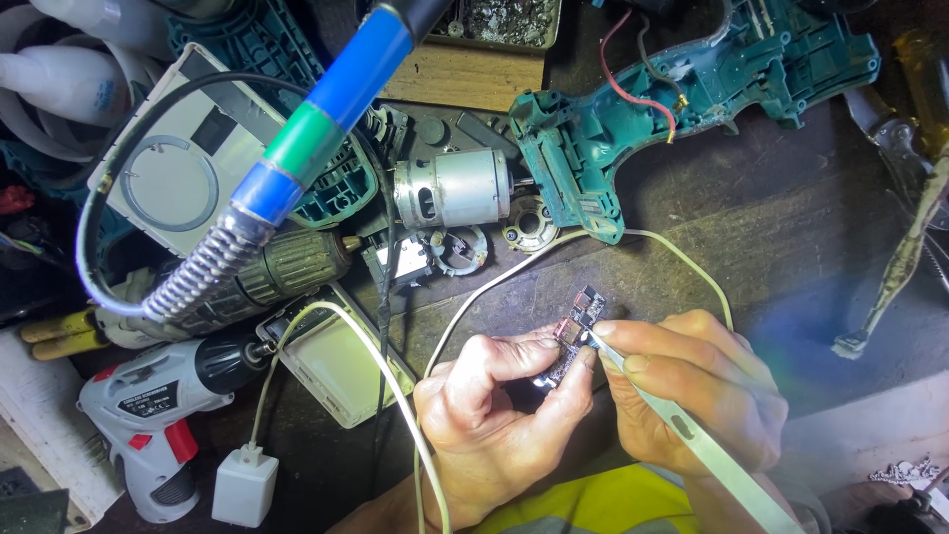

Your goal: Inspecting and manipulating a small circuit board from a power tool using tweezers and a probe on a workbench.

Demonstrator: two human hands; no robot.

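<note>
My left hand [494, 415] pinches a small dark circuit board [576, 318] between thumb and fingers, holding it above the workbench. My right hand [692, 386] grips a slim metal tool like tweezers [692, 435], its tip touching the board's edge. A white cable [395, 386] loops past my left wrist.
A teal drill housing half [613, 129] with red and black wires lies at the back. Beside it sit a silver motor [453, 188], gear parts [529, 222], a grey-red cordless screwdriver [148, 415], a white adapter [243, 485], a blue-green handpiece [316, 119] and pliers [905, 148].
</note>
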